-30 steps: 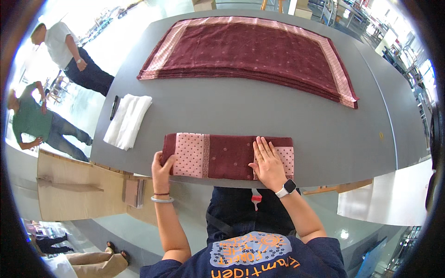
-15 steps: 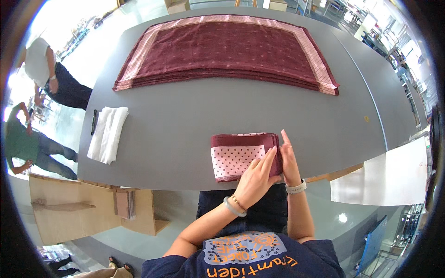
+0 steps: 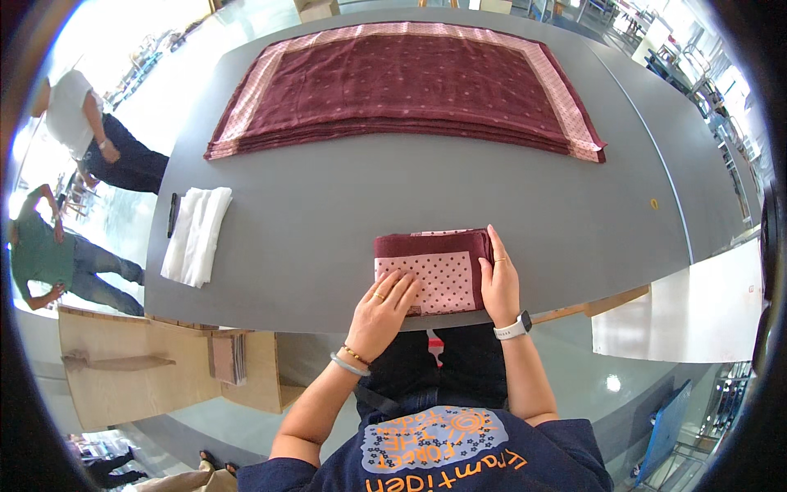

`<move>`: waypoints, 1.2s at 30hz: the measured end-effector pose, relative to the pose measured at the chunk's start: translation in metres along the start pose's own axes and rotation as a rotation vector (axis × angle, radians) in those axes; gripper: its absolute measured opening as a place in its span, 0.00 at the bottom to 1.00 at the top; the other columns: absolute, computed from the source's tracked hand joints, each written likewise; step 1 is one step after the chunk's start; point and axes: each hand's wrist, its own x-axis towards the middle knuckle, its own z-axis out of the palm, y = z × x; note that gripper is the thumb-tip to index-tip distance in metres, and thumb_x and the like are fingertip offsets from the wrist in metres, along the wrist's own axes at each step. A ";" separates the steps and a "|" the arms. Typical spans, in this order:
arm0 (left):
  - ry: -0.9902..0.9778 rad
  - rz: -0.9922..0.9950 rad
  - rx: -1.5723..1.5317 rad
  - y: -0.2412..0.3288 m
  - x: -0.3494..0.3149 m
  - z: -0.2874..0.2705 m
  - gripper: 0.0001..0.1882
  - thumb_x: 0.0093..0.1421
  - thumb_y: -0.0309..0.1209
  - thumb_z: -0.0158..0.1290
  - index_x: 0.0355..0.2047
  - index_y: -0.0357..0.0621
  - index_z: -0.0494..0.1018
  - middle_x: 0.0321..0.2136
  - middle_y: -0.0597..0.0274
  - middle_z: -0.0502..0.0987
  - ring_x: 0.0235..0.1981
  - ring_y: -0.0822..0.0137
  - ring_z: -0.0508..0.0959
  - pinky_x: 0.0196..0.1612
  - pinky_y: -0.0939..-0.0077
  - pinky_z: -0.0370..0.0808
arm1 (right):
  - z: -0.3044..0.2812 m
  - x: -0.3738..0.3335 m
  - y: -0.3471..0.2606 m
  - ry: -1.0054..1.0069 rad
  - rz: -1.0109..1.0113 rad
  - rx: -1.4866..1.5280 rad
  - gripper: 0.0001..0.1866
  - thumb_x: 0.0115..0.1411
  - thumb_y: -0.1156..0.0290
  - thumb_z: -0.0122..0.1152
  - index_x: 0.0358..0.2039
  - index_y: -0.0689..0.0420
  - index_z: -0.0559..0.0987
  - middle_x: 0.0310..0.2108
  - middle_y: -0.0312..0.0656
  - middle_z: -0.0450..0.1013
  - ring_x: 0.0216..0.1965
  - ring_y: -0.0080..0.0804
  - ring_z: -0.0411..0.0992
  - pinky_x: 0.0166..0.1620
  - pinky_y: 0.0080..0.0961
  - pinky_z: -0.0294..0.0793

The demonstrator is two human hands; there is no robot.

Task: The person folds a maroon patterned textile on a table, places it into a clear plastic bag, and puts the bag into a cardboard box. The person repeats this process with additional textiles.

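Folded cloth: a maroon and pink, dotted textile bundle (image 3: 449, 275); it lies at the near edge of the desk (image 3: 303, 213), directly before the wearer, its pink dotted panel uppermost and framed by maroon along the top and right
Left hand: the left hand (image 3: 382, 307) rests palm down on the lower left part of the bundle; its fingers are extended and lie on the dotted panel, grasping nothing
Right hand: the right hand (image 3: 501, 287) stands against the bundle's right edge; fingers are straight along the side, thumb toward the upper face; whether it pinches the edge cannot be told
Wrists: a bangle (image 3: 350, 365) on the left; a watch (image 3: 514, 326) with a pale strap on the right
Cloth stack: a broad maroon pile (image 3: 402, 86) with a pink border, across the far side of the desk; its layers show along the near edge
Left of desk: a folded white cloth (image 3: 197, 238); a dark pen (image 3: 172, 215) just beside it
Background: two people stand beyond the desk's left side, one in a white top (image 3: 70, 115), one in a green top (image 3: 45, 254)
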 end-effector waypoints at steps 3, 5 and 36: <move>-0.133 0.010 -0.057 -0.010 -0.008 -0.003 0.28 0.63 0.28 0.51 0.64 0.41 0.69 0.66 0.53 0.69 0.70 0.54 0.64 0.73 0.57 0.60 | -0.006 0.002 0.003 -0.047 0.147 0.151 0.37 0.66 0.78 0.60 0.73 0.56 0.57 0.59 0.59 0.72 0.55 0.53 0.76 0.54 0.39 0.77; -0.208 0.038 -0.289 -0.018 -0.003 -0.023 0.29 0.65 0.31 0.53 0.66 0.39 0.66 0.68 0.52 0.66 0.72 0.52 0.61 0.74 0.55 0.58 | -0.013 0.003 0.006 -0.096 0.286 0.322 0.39 0.64 0.76 0.64 0.73 0.56 0.58 0.58 0.58 0.72 0.53 0.50 0.76 0.53 0.38 0.77; 0.338 -1.240 0.363 -0.350 -0.143 -0.113 0.16 0.67 0.36 0.56 0.53 0.52 0.77 0.36 0.53 0.85 0.39 0.51 0.85 0.44 0.57 0.80 | 0.001 -0.026 -0.014 -0.325 -0.165 -0.341 0.38 0.70 0.53 0.54 0.73 0.62 0.60 0.76 0.50 0.52 0.77 0.51 0.46 0.75 0.49 0.46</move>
